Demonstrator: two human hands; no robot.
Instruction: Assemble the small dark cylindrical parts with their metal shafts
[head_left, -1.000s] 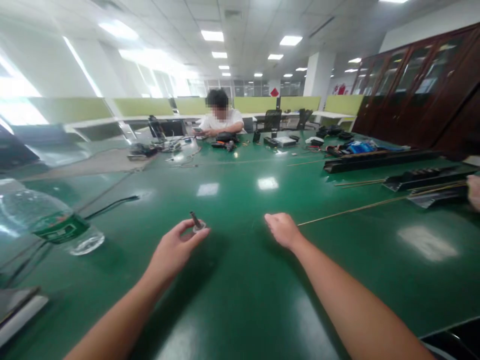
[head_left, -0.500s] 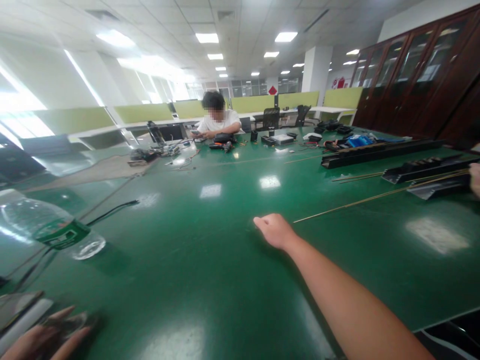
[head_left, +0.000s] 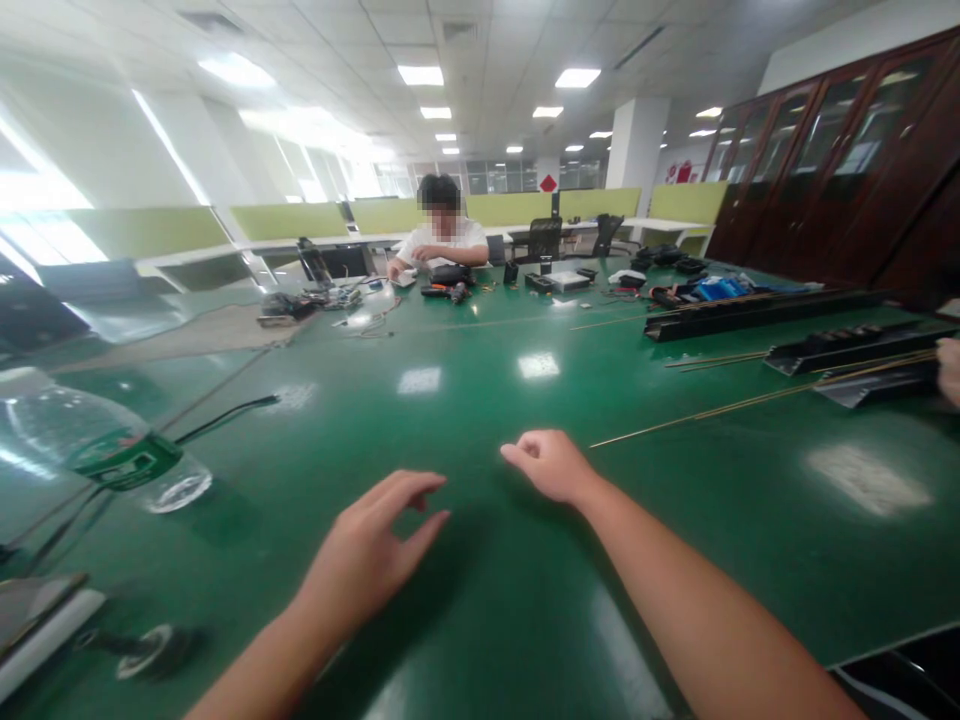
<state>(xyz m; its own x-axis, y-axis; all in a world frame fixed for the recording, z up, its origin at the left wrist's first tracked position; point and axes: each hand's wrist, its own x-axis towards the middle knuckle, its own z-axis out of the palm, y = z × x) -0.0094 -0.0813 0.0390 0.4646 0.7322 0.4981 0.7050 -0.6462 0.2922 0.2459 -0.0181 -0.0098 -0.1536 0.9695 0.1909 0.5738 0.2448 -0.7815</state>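
My left hand (head_left: 375, 540) is over the green table, empty, with thumb and forefinger apart. Facing it, my right hand (head_left: 551, 465) is closed on the tabletop, thumb pointing left. Its curled fingers hide whatever is inside them, if anything. A thin brass-coloured rod (head_left: 645, 432) lies just right of my right wrist. At the lower left rests a small dark piece with a round, pale ring end (head_left: 150, 650), apart from my left hand. Beside it is a flat, white-edged object (head_left: 49, 645), partly cut off by the frame.
A clear bottle with a green label (head_left: 127, 460) leans in view at left, near a black cable (head_left: 225, 420). Black channel profiles (head_left: 750, 315) lie at right. Another person (head_left: 442, 240) sits across the table (head_left: 465, 390). Part of another hand (head_left: 949, 370) shows at the right edge.
My left hand has left the ring-ended piece at the lower left and moved right, toward my right hand. My right hand stays nearly in place. The person opposite has shifted their arms.
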